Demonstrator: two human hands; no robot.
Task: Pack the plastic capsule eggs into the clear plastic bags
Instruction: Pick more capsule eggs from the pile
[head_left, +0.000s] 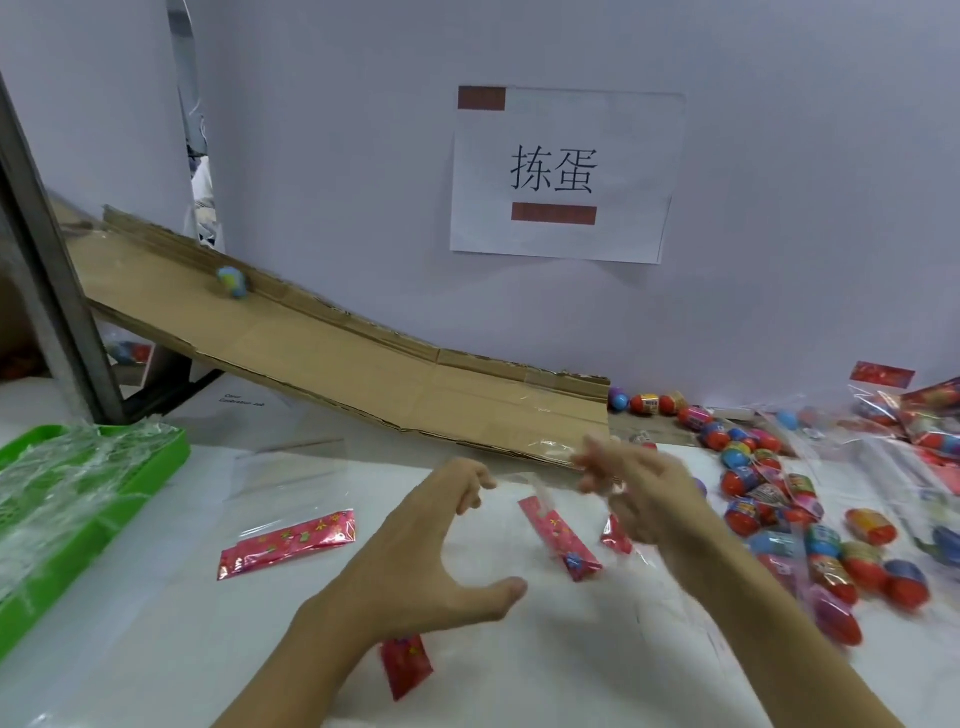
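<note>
My left hand (441, 545) hovers over the white table with its thumb stretched out and its fingers loosely curled, holding nothing. My right hand (639, 493) is blurred, its fingers spread just past the lower end of the cardboard ramp (363, 364). Between the hands lies a clear bag with a red header (558, 540); I cannot tell whether either hand touches it. A second red header (615, 535) shows under my right hand. Loose capsule eggs (753, 488) lie in a pile to the right. One blue-green egg (234, 280) sits blurred high on the ramp.
A green tray (156, 467) holding crumpled clear plastic stands at the left. More bags with red headers (288, 540) (405, 665) lie on the table. Filled bags of eggs (831, 571) lie at the right. A metal post (47, 270) rises at the far left.
</note>
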